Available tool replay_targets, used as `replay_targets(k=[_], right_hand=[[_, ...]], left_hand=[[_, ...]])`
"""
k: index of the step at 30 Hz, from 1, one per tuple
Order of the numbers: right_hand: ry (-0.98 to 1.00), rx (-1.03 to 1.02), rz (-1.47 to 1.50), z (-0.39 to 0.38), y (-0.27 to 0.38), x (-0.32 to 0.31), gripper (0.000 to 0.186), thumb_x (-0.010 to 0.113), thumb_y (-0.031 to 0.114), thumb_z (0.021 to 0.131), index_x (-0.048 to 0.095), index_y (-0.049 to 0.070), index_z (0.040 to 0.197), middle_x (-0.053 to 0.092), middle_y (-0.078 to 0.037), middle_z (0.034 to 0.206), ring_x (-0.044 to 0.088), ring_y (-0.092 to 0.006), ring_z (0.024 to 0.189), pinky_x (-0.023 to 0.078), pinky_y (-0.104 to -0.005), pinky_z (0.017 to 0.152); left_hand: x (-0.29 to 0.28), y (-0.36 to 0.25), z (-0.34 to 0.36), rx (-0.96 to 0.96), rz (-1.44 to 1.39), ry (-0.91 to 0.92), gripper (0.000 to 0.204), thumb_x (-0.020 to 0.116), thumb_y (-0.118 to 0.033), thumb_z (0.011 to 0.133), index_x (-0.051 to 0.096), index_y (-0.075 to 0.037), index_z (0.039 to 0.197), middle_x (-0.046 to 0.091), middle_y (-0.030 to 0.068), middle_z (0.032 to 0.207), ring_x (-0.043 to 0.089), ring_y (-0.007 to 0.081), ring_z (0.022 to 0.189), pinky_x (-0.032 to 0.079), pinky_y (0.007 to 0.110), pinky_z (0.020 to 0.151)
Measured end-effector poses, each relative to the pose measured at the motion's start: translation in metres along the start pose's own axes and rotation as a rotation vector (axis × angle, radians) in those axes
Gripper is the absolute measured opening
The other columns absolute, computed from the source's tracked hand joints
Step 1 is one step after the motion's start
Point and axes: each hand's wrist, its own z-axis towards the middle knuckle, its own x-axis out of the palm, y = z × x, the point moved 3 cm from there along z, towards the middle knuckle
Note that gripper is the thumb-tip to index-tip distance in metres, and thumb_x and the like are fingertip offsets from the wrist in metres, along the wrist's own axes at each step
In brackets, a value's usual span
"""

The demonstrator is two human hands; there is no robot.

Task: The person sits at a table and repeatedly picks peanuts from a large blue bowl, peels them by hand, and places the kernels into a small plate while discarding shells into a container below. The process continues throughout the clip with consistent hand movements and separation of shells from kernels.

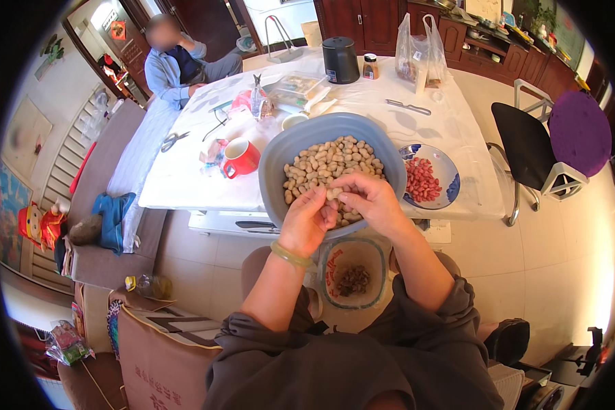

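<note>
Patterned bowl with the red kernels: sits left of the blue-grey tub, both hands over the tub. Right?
Not quite, the side is wrong. The head view shows the patterned bowl with the red kernels right of the blue-grey tub; left hand and right hand are indeed over the tub.

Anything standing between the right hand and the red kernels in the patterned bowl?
Only the right rim of the blue-grey tub: the right hand is over the tub, while the patterned bowl with the red kernels sits just outside it.
</note>
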Motion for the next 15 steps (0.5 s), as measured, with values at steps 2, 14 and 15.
replay_targets(k=[2, 14, 15], right_hand=[[-0.005, 0.036, -0.002, 0.000, -0.002, 0.000, 0.010, 0.056, -0.001, 0.083, 0.060, -0.001, 0.093, 0.057, -0.002, 0.078, 0.052, -0.0067, 0.067, 0.044, -0.0205, 0.061], [-0.014, 0.137, 0.147, -0.001, -0.007, 0.010, 0.009, 0.060, 0.002, 0.082, 0.057, 0.001, 0.090, 0.058, 0.000, 0.073, 0.049, -0.0041, 0.059, 0.041, -0.0185, 0.052], [-0.014, 0.140, 0.137, -0.001, -0.010, 0.010, 0.009, 0.060, 0.002, 0.082, 0.056, 0.001, 0.090, 0.058, 0.000, 0.072, 0.049, -0.0040, 0.059, 0.041, -0.0183, 0.052]], left_hand=[[0.005, -0.002, -0.005, 0.053, 0.111, -0.134, 0.018, 0.050, -0.018, 0.093, 0.057, -0.003, 0.098, 0.058, 0.0020, 0.080, 0.052, 0.0084, 0.066, 0.040, 0.021, 0.057], [0.013, -0.009, -0.021, 0.312, 0.535, -0.223, 0.014, 0.056, 0.000, 0.086, 0.057, 0.001, 0.100, 0.058, 0.0027, 0.079, 0.054, 0.0071, 0.067, 0.043, 0.018, 0.056], [0.013, -0.009, -0.021, 0.328, 0.546, -0.218, 0.014, 0.056, 0.001, 0.086, 0.056, 0.001, 0.100, 0.058, 0.0027, 0.079, 0.054, 0.0071, 0.067, 0.043, 0.018, 0.057]])
